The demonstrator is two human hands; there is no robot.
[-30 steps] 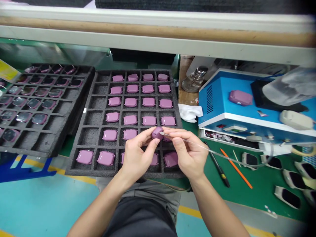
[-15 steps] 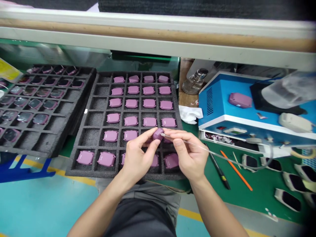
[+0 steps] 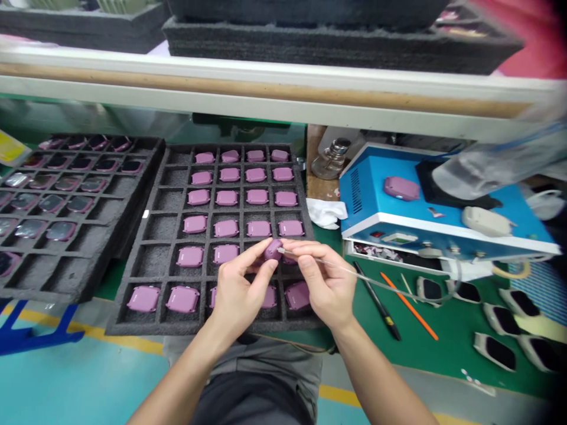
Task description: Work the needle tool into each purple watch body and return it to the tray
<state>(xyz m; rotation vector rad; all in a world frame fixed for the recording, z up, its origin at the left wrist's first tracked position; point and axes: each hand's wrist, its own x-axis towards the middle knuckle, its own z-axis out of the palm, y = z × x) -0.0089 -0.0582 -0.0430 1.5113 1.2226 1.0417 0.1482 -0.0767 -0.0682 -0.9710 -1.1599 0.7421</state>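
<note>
A small purple case (image 3: 272, 250) is pinched between the thumb and fingers of my left hand (image 3: 241, 283), over the lower part of a dark foam tray (image 3: 153, 255). My right hand (image 3: 330, 283) grips a thin clear tube (image 3: 321, 260), whose narrow tip touches or nearly touches the right side of the case. The tube trails off to the right. Purple cases like it (image 3: 192, 256) lie in most of the tray's compartments, while the left column is mostly bare foam. My hands hide some compartments near the front.
Left of this tray stands another foam tray (image 3: 100, 260) with dark-screened pieces. On the right is a blue machine (image 3: 376, 177) bearing a purple case (image 3: 401, 188). A glass bottle (image 3: 332, 159), a black pen (image 3: 376, 300), an orange stick (image 3: 410, 307) and several light-framed watches (image 3: 495, 351) are nearby.
The head view has shifted, so trays, machine and tools appear lower and further left, and more of the shelf shows. Both hands keep the same hold on case and tube.
</note>
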